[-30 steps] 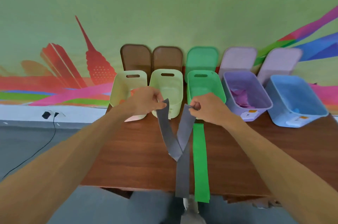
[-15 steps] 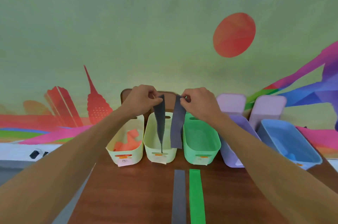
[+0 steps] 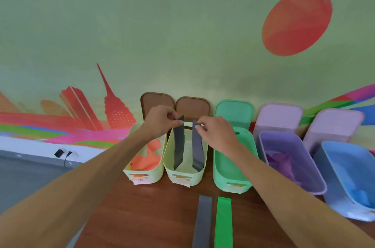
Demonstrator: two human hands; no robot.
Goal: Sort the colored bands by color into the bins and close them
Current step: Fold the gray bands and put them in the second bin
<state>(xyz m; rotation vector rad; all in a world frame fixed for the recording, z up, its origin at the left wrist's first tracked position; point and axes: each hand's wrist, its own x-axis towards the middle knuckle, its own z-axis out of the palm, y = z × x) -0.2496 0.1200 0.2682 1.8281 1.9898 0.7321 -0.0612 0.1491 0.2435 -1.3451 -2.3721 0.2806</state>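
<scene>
The left hand (image 3: pixel 160 124) and right hand (image 3: pixel 217 134) each pinch one end of the dark grey band (image 3: pixel 179 146), which hangs inside the second pale-yellow bin (image 3: pixel 182 178). This looks like the drop-in step, and next both pinches must let go. Five bins (image 3: pixel 233 183) stand open (five lids (image 3: pixel 233 112) lean behind). One grey band (image 3: pixel 203 221) and one green band (image 3: pixel 223 223) lie on the table (image 3: pixel 152 207).

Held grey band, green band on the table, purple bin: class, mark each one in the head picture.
held grey band (image 3: pixel 179 146), head view, on its left hanging strand.
green band (image 3: pixel 223 223), head view, middle of the flat strip.
purple bin (image 3: pixel 280 141), head view, bare far inner wall.
</scene>
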